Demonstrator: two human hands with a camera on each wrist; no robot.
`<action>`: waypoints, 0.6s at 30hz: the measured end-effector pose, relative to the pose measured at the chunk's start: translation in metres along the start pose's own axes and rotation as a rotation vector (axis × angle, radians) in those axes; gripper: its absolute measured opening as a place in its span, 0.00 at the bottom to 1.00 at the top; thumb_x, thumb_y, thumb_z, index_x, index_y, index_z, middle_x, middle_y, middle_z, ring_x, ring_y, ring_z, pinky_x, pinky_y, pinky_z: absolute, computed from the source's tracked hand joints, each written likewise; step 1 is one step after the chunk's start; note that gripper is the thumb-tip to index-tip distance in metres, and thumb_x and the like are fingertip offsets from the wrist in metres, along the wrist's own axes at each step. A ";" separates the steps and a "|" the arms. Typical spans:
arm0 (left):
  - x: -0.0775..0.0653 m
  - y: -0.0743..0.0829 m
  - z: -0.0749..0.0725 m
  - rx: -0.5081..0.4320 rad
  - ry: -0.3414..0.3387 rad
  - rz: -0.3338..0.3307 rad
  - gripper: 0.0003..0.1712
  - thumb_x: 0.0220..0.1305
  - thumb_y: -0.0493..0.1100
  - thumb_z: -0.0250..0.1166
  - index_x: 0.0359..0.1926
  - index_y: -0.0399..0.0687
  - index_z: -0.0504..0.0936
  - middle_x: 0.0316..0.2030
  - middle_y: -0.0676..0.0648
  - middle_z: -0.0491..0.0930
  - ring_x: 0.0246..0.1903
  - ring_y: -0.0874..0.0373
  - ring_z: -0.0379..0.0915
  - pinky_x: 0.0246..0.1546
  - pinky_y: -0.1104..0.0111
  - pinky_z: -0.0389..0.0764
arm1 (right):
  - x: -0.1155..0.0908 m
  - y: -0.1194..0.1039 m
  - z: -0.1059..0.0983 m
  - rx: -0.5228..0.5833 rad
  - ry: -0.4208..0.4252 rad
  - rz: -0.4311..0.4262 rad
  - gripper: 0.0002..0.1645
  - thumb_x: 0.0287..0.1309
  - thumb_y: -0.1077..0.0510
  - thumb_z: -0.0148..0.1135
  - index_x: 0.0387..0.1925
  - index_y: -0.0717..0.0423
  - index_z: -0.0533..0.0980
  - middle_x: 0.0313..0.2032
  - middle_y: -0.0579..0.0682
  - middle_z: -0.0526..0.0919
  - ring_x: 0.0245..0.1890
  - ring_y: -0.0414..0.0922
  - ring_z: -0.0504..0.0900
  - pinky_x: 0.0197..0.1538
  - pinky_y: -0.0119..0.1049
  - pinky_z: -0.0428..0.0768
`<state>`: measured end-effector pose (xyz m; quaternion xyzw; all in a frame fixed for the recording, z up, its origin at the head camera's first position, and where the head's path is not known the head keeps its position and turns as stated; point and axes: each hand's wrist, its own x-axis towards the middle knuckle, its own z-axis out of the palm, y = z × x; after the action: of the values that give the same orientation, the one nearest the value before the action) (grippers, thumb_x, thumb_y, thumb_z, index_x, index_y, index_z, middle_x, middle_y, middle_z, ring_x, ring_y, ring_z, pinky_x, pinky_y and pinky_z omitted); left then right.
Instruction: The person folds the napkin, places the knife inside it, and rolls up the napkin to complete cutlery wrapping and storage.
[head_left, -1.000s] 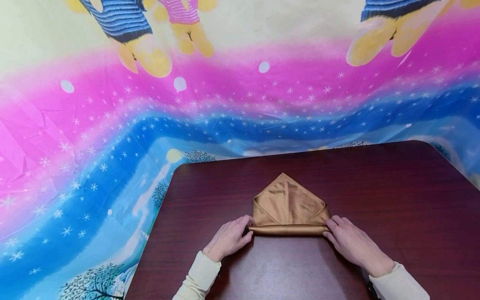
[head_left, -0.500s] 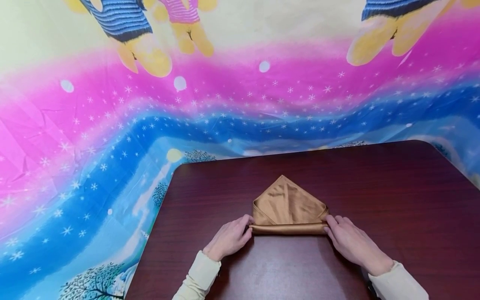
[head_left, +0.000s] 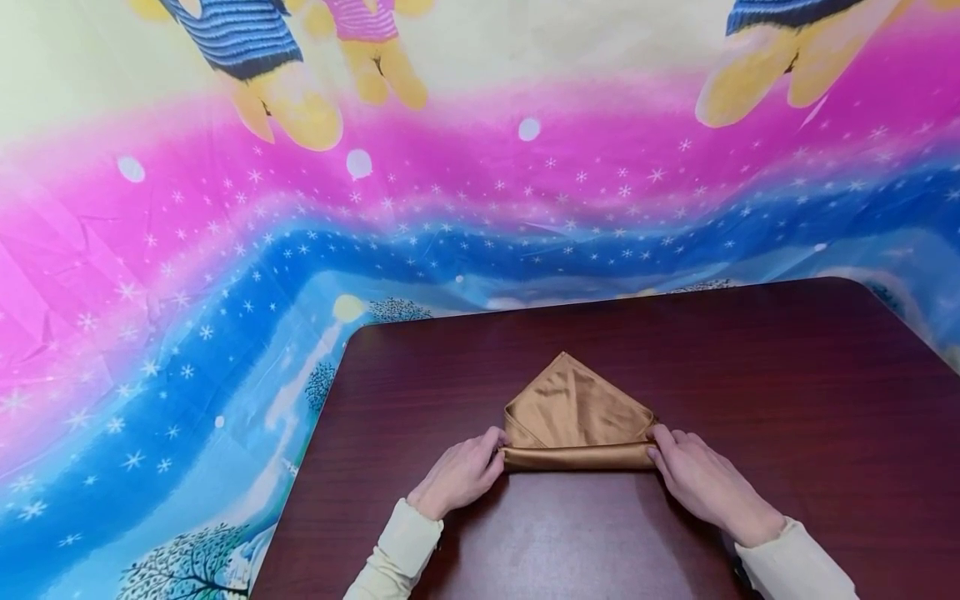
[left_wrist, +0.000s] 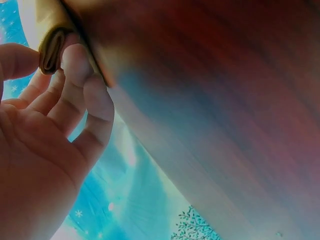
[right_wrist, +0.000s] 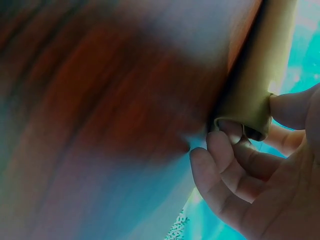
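Observation:
A shiny golden-brown cloth point(head_left: 577, 404) lies on the dark wooden table, its far part ending in a point and its near edge rolled into a flat tube. At the left end of the roll, my left hand point(head_left: 459, 473) pinches the cloth between thumb and fingers. My right hand point(head_left: 711, 485) grips the roll's right end the same way. The left wrist view shows the layered end of the rolled cloth point(left_wrist: 51, 52) against the thumb and fingers. In the right wrist view, fingertips sit inside the hollow end of the rolled cloth point(right_wrist: 250, 107), with the thumb outside.
The dark reddish-brown table point(head_left: 810, 375) has rounded far corners and extends around the cloth on all sides. Behind it hangs a colourful printed backdrop point(head_left: 450, 192) with snowflakes and cartoon figures, touching or close to the table's far edge.
The roll at the near edge has become slightly thicker, and the cloth's far point has come a little nearer. Both hands keep hold of the ends, with the right fingers shifted slightly.

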<state>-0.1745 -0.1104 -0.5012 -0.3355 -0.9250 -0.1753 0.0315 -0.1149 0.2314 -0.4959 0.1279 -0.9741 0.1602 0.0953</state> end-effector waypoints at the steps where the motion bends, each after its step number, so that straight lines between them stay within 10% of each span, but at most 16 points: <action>1: 0.000 0.000 0.000 -0.002 0.002 -0.001 0.11 0.67 0.42 0.54 0.49 0.48 0.75 0.33 0.56 0.81 0.25 0.66 0.71 0.27 0.72 0.74 | 0.000 0.000 0.000 0.005 0.001 0.003 0.09 0.63 0.59 0.59 0.44 0.55 0.72 0.27 0.50 0.78 0.33 0.52 0.80 0.33 0.48 0.77; 18: 0.000 0.003 -0.001 -0.034 -0.044 -0.030 0.11 0.65 0.40 0.54 0.48 0.48 0.73 0.18 0.59 0.66 0.17 0.67 0.61 0.18 0.75 0.64 | 0.001 0.001 -0.001 0.031 0.013 0.010 0.11 0.61 0.56 0.62 0.41 0.55 0.69 0.25 0.49 0.80 0.29 0.48 0.82 0.27 0.42 0.74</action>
<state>-0.1725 -0.1086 -0.4993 -0.3259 -0.9273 -0.1840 0.0031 -0.1157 0.2328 -0.4956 0.1232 -0.9715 0.1768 0.0989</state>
